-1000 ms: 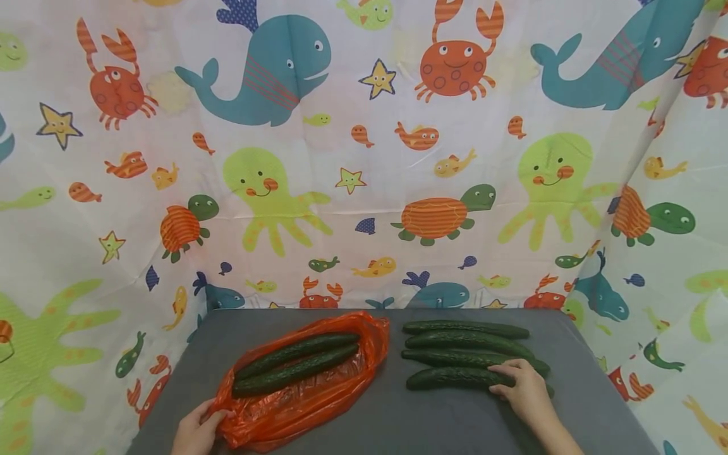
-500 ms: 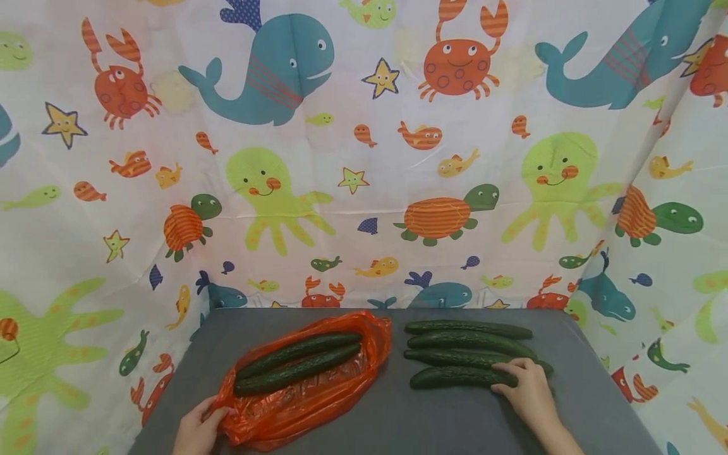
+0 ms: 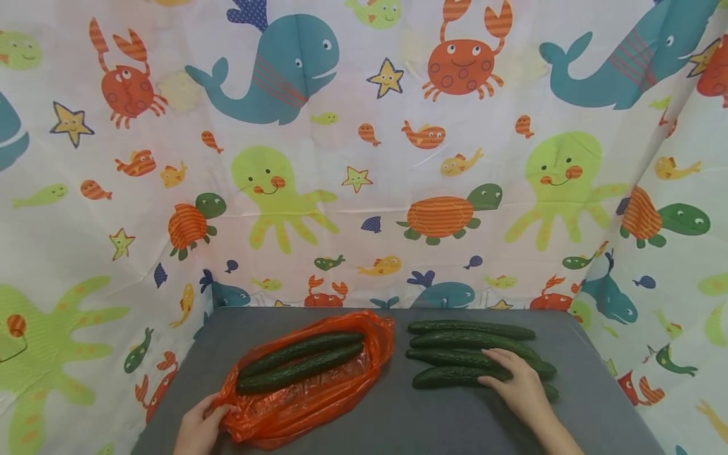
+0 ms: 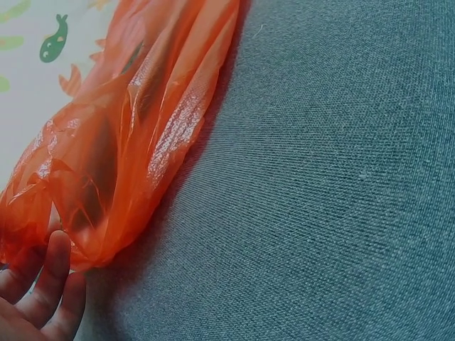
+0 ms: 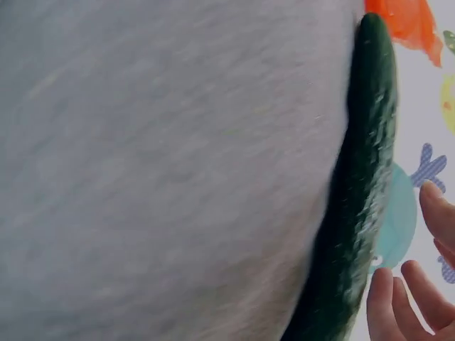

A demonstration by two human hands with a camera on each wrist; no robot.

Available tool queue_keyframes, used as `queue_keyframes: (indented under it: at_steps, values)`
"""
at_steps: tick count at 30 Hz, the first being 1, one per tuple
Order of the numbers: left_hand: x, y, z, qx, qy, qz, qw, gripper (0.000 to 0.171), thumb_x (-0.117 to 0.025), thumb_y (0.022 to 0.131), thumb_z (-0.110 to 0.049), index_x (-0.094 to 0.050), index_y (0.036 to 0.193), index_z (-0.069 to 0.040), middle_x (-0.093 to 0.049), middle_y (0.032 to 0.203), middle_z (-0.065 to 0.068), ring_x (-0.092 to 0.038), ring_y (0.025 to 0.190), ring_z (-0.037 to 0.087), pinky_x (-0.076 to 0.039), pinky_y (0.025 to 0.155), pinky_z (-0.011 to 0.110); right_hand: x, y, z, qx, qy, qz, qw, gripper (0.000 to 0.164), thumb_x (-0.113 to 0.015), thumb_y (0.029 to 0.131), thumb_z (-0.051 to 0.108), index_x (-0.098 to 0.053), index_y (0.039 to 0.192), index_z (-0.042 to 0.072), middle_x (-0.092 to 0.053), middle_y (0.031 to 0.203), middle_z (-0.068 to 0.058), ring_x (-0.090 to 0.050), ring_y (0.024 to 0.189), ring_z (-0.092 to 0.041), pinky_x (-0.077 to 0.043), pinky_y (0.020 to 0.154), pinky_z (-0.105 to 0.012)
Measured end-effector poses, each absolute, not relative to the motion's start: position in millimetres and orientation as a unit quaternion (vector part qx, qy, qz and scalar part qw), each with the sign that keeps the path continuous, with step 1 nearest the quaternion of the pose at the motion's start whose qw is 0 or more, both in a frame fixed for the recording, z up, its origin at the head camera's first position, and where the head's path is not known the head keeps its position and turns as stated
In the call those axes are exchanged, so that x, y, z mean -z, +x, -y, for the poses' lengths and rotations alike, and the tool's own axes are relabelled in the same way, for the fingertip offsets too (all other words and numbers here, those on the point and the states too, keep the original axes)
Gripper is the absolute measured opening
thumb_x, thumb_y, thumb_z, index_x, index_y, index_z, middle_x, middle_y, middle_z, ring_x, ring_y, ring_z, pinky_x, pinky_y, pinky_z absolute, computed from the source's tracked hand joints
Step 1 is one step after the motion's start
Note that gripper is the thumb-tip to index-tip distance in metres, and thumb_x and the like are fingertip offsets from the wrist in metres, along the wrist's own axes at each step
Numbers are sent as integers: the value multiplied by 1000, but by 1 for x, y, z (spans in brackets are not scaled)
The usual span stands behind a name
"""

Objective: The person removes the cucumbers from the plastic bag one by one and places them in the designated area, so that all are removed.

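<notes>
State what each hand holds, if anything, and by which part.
The left hand pinches the orange bag by its near end; the right hand holds nothing.

1. Grey, woven-looking table (image 3: 392,414) beneath the left hand (image 3: 199,428) and right hand (image 3: 522,387).
2. Creased white curtain (image 3: 352,95) beyond both hands and along either side, printed with colourful sea animals (image 3: 440,216).
3. Soft, fairly even light.

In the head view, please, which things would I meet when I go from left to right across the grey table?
The left hand, a crinkled orange plastic bag with two long dark-green cucumbers inside, then four more long dark-green cucumbers lying side by side.
</notes>
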State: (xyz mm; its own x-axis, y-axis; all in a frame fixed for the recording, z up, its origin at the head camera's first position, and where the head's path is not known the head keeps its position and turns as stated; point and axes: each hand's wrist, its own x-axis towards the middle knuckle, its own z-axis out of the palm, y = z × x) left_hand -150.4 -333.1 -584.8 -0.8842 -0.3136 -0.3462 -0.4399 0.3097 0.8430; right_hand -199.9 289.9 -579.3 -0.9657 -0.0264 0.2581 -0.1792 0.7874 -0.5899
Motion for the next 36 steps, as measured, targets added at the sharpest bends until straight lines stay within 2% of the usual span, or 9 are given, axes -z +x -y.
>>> queue_keyframes:
  at_steps: [4,10,14,18,20,23,27,32,36]
  values:
    - [585,-151,332,-544,-232,-804,57,53,-62,100,-25,-51,138,11,-74,107,19,-70,88,18,-58,72,37,571,-202,-282,-353,46,925,130,65,-89,76,29,-66,135,16,-64,135,-13,-64,115,-36,-52,90,-58]
    - [584,-151,330,-551,-235,-798,62,55,-63,99,-23,-50,138,13,-73,108,22,-70,84,18,-58,70,38,560,-207,-264,-387,47,915,107,65,-86,78,35,-64,136,17,-63,136,-10,-65,115,-33,-52,91,-57]
    - [583,-150,331,-555,-236,-795,62,53,-62,100,-21,-49,138,14,-73,105,21,-70,83,19,-58,70,39,556,-212,-247,-435,49,895,81,63,-87,77,33,-65,135,19,-62,138,-9,-63,119,-33,-59,79,-38]
    - [584,-149,334,-553,-235,-797,65,55,-64,99,-24,-50,136,15,-75,100,18,-70,83,19,-58,70,39,555,-218,-230,-485,49,871,58,62,-87,77,32,-66,134,20,-61,139,-9,-60,122,-34,-57,67,-22]
    - [584,-149,334,-553,-235,-797,64,55,-64,99,-23,-50,136,14,-75,100,17,-70,83,20,-58,70,39,554,-220,-221,-493,54,867,58,61,-87,77,32,-66,133,21,-61,139,-7,-60,122,-33,-58,69,-23]
    - [585,-151,333,-551,-232,-799,63,56,-64,99,-24,-50,137,14,-74,105,21,-70,84,20,-58,71,39,551,-222,-209,-481,70,871,77,59,-87,77,29,-67,131,22,-63,137,-4,-62,121,-30,-59,82,-37]
    - [585,-152,333,-554,-234,-796,65,56,-64,99,-24,-49,137,14,-73,106,22,-70,85,20,-58,71,39,549,-225,-193,-470,88,872,105,58,-88,76,27,-69,130,21,-66,133,-2,-65,116,-26,-51,96,-54]
    - [584,-152,333,-564,-240,-787,70,55,-63,99,-21,-48,138,14,-74,103,19,-71,84,20,-59,72,40,547,-228,-174,-496,91,859,90,57,-88,75,30,-69,129,24,-65,133,1,-65,116,-24,-52,95,-54]
    - [584,-154,332,-562,-240,-789,72,56,-64,99,-23,-49,138,14,-73,106,21,-71,85,20,-59,72,40,543,-232,-162,-506,96,853,87,55,-89,75,30,-70,127,27,-66,132,3,-66,115,-22,-55,92,-46]
